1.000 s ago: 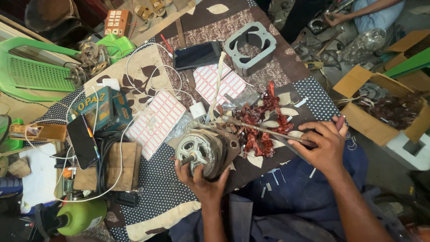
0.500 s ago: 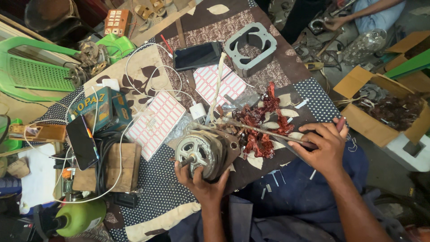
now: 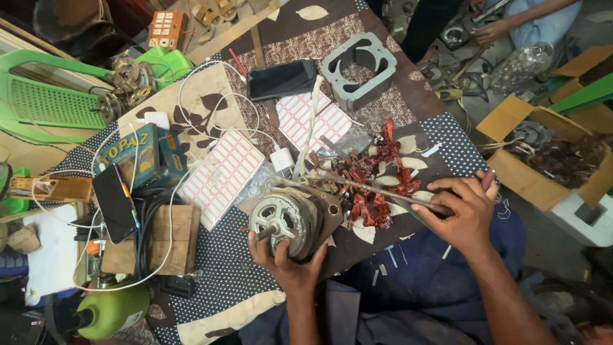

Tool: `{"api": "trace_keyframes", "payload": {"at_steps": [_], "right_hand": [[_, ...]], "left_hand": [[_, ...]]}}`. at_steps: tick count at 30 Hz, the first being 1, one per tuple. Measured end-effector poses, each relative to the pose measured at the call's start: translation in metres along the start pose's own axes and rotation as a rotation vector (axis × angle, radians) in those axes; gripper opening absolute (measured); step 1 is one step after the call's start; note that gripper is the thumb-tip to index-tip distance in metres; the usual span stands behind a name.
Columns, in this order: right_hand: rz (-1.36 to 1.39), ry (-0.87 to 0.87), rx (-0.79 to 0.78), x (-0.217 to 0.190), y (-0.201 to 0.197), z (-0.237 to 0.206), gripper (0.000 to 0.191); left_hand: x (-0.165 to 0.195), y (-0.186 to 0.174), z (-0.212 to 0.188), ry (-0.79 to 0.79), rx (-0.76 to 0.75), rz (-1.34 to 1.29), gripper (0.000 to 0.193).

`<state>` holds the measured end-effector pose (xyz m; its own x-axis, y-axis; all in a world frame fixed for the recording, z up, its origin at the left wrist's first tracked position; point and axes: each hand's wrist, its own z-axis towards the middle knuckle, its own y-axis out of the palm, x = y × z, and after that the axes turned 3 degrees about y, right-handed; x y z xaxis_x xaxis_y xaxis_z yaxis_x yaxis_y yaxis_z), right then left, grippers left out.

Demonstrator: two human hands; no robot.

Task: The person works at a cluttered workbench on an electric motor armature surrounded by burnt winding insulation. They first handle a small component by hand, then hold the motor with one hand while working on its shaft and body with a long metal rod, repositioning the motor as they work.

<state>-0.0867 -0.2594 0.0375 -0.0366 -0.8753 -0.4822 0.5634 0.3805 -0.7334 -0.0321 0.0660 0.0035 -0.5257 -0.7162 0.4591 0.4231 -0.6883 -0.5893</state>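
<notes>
Fingers of the left hand [image 3: 285,259] were curled round the rim of the round motor [image 3: 295,219], which sat near the counter's [image 3: 217,275] front edge. The right hand [image 3: 465,211] was closed on a long metal rod [image 3: 370,189] slanting into the motor's top, just past the right edge. Red copper windings [image 3: 377,179] crowded behind; bare patterned cloth lay open in front.

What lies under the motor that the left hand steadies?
The motor rests on the patchwork cloth, with reddish copper windings beside it. The left hand covers its near edge; anything directly beneath is hidden.
</notes>
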Motion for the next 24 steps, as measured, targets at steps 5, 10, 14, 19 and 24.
{"api": "trace_keyframes", "payload": {"at_steps": [5,10,14,19,24], "right_hand": [[-0.006,0.0,-0.002,-0.0001,-0.0007,0.001,0.033],[-0.005,0.002,-0.001,-0.0003,-0.0005,0.0009,0.033],[-0.008,0.0,0.003,-0.0007,-0.0009,0.0015,0.032],[-0.007,0.003,0.007,-0.0012,-0.0007,0.0007,0.032],[-0.011,0.004,0.007,-0.0002,0.0009,-0.0002,0.032]], "left_hand": [[-0.0006,0.0013,-0.0002,-0.002,0.014,-0.007,0.091],[-0.0005,0.0021,0.0005,0.02,0.028,0.008,0.09],[0.0011,0.0011,0.0019,0.014,0.027,-0.009,0.09],[0.0013,0.001,0.0029,0.026,0.038,-0.005,0.089],[0.0003,0.001,0.0027,0.023,0.032,-0.003,0.088]]}}
